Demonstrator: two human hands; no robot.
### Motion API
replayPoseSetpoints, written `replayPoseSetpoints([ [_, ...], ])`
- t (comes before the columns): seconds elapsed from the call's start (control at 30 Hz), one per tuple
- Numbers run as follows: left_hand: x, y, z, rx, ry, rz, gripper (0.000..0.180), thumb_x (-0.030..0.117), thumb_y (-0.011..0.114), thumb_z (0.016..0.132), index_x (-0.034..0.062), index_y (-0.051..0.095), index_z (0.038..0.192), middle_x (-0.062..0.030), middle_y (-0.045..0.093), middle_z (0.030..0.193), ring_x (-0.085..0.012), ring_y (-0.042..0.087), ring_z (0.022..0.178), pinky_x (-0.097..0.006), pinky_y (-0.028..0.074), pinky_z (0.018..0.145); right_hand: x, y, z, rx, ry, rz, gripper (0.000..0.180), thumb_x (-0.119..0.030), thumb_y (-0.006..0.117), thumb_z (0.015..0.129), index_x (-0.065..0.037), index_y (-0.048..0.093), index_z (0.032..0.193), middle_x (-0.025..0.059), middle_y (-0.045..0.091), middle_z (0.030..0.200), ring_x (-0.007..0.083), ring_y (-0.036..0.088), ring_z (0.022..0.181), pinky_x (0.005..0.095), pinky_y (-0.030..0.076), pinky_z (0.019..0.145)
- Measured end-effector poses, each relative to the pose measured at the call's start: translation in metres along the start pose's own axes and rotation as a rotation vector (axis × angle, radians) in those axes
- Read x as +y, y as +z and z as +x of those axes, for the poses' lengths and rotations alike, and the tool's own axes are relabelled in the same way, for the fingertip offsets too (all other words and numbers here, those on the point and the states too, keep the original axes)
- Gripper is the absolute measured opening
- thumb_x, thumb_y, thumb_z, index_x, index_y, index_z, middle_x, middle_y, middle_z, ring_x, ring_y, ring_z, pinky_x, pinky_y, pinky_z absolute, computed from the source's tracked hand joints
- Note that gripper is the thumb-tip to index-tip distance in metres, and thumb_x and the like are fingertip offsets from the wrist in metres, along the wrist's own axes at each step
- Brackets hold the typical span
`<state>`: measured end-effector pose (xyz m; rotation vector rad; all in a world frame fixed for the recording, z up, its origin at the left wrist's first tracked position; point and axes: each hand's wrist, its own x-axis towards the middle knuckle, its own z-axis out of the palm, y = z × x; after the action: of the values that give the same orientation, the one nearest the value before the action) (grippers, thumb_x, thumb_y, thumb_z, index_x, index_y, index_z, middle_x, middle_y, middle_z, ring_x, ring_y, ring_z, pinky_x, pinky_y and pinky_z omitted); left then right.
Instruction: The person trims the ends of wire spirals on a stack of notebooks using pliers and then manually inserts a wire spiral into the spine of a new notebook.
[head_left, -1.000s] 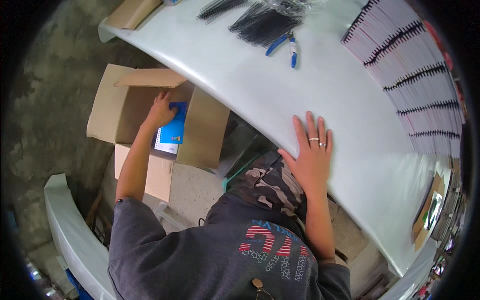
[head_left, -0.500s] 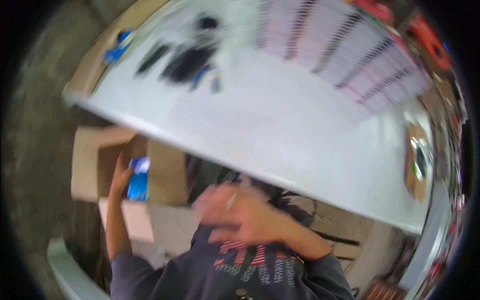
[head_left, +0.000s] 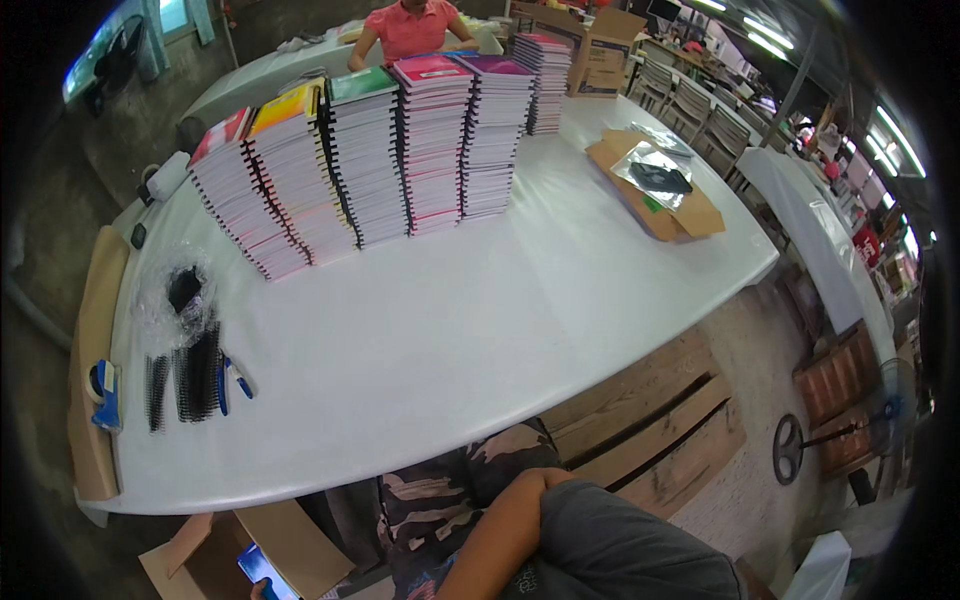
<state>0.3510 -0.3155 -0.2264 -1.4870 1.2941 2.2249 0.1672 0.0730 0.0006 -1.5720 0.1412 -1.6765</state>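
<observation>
At the bottom edge, a fingertip of my left hand point(head_left: 259, 590) touches the side of a flat, glossy blue-and-white item point(head_left: 266, 572). That item leans inside an open cardboard box point(head_left: 300, 545) below the table edge; I cannot tell its exact kind. The rest of the left hand is out of the picture, so its grip is hidden. My right forearm point(head_left: 497, 545) bends across my body toward the lower edge, and the right hand is cut off there. Nearest on the table point(head_left: 420, 370) lie black binding coils point(head_left: 196, 375) beside a blue-handled tool point(head_left: 238, 376).
Tall stacks of coil-bound notebooks point(head_left: 365, 165) with coloured covers stand across the table. A blue tape dispenser point(head_left: 106, 398) sits at the left edge, and opened cardboard with a clear bag point(head_left: 650, 180) at the right. Another person point(head_left: 412, 32) is behind the stacks. Wooden pallet point(head_left: 650, 425) on the floor.
The view has swung up and right, so the box now sits at the bottom edge. My right hand, earlier in front of my chest, has left the picture; most of the left hand has too.
</observation>
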Motion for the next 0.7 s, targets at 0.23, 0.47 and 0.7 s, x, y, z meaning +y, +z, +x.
replayPoseSetpoints([
  [0.23,0.004,0.0,-0.006,0.033,-0.052,-0.017,0.027,0.026,0.057,0.086,0.0078,0.058,0.106,-0.0061,0.064,0.095,-0.0246,0.062,0.089,-0.046,0.052,0.083,0.007,-0.01,-0.005,0.053,0.146,0.102,0.037,-0.029,0.052,0.093,0.006,0.057,0.104,0.0176,0.062,0.099,0.0218,0.057,0.089,0.0352,0.046,0.078],
  [0.47,-0.014,-0.044,0.014,-0.056,-0.067,-0.166,0.032,0.031,0.057,0.088,0.0088,0.057,0.111,-0.0069,0.063,0.099,-0.0264,0.062,0.091,-0.051,0.052,0.081,0.037,-0.068,-0.08,0.472,0.551,-0.055,0.018,-0.019,0.062,0.087,-0.003,0.06,0.096,0.0048,0.063,0.094,0.0133,0.058,0.093,0.0276,0.045,0.081],
  [0.7,0.003,0.011,-0.012,-0.067,0.279,0.13,0.065,0.027,0.07,0.074,0.0026,0.042,0.127,-0.0145,0.057,0.112,-0.0304,0.06,0.097,-0.045,0.052,0.082,0.087,-0.071,-0.187,0.873,0.785,-0.323,0.014,-0.013,0.054,0.092,-0.002,0.057,0.101,0.0036,0.062,0.098,0.0083,0.056,0.093,0.0241,0.046,0.076],
])
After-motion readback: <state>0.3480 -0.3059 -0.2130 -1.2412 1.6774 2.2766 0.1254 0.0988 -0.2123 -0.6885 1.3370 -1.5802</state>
